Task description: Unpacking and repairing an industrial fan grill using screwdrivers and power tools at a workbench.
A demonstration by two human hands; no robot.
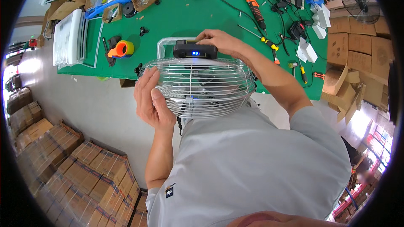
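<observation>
Lit black unit (181, 51): judging from your bent fingers, the work in hand is here; press or steady it lightly, and leave the blue display (195, 53) facing up where you can read it.
Wire fan (191, 86): it sits between your torso and the near edge of the green tabletop (181, 12), just below the black unit; brace it squarely so a push on top does not roll it. What bears its weight I cannot tell.
Wires: fingertips are best laid outside the rods, never poked through the gaps.
Left hand (152, 101): raised at the fan's left side, fingers extended and thumb apart; its grip looks loose, not wrapped around the rods.
Right hand (221, 43): reaches over the unit's far right, wrist bent, fingers curled onto its top; whether that grip is clenched or merely resting, I cannot tell.
Forearms: your left rises nearly upright from the elbow; your right slants inward across the tabletop's edge.
</observation>
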